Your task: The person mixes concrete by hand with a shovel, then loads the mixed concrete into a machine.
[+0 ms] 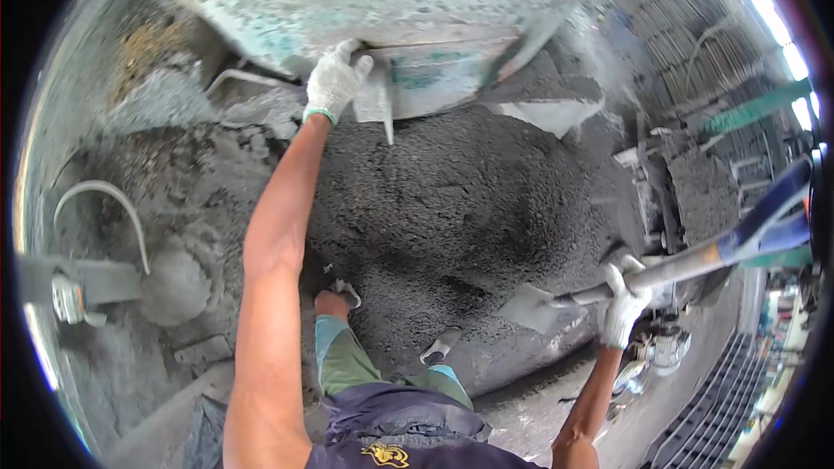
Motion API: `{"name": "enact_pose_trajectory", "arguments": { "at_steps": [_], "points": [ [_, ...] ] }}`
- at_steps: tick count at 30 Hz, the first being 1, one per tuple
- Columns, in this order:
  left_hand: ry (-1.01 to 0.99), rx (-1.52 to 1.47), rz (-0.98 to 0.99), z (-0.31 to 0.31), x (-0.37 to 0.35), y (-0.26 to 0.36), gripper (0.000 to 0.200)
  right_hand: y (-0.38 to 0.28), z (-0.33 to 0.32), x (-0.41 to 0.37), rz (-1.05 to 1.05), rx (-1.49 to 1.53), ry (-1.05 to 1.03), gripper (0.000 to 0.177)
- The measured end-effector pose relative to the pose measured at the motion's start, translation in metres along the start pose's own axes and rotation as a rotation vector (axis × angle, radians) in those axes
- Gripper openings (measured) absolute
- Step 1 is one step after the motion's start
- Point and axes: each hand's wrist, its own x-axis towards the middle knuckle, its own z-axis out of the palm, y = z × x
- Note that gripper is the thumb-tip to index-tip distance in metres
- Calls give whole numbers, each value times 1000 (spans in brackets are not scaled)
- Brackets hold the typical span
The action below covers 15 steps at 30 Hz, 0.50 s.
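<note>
My left hand (334, 80), in a white work glove, is raised and pressed on the lower edge of a green-grey metal mixer chute (408, 0). My right hand (624, 306), also gloved, grips the metal shaft of a shovel (660, 271) with a blue handle; its blade (532, 307) rests at the edge of a large pile of dark wet gravel mix (452, 200). My feet in sandals (344, 293) stand at the foot of the pile.
A curved hose (113, 200) lies on grey sludge at the left. Machinery with a loaded tray (699, 191) stands at the right, with a metal grating (725, 408) below it. A small motor (665, 349) sits near my right hand.
</note>
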Motion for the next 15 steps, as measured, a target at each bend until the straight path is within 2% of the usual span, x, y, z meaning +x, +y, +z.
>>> {"name": "enact_pose_trajectory", "arguments": {
  "at_steps": [2, 4, 5, 6, 8, 9, 10, 12, 13, 14, 15],
  "points": [
    [11, 90, 12, 21, 6, 3, 56, 29, -46, -14, 97, -21, 35, 44],
    [44, 48, -53, 28, 5, 10, 48, 25, -76, -31, 146, -83, 97, 46],
    [-12, 15, -75, 25, 6, 16, 48, 28, -93, -38, 168, -62, 82, 47],
    [67, 183, -11, 29, 1, 19, 49, 25, -104, -44, 207, -69, 105, 47],
    [-56, 176, -76, 18, -22, 41, 55, 24, -113, -53, 277, -45, 154, 47],
    [-45, 175, -80, 19, -42, 46, 62, 30, -123, -52, 326, -66, 158, 46],
    [-294, 42, -132, -3, -63, 70, 66, 45, -132, -50, 300, -21, 161, 44],
    [-299, -462, -273, -19, -142, 122, 59, 78, -147, -47, 250, 69, 157, 40],
    [-285, -702, -349, -27, -181, 148, 56, 65, -147, -48, 295, 172, 146, 37],
    [-442, -755, -434, -21, -223, 144, 55, 85, -153, -46, 251, 164, 134, 37],
    [-472, -719, -417, -13, -270, 148, 38, 96, -160, -47, 261, 214, 114, 39]
  ]
}}
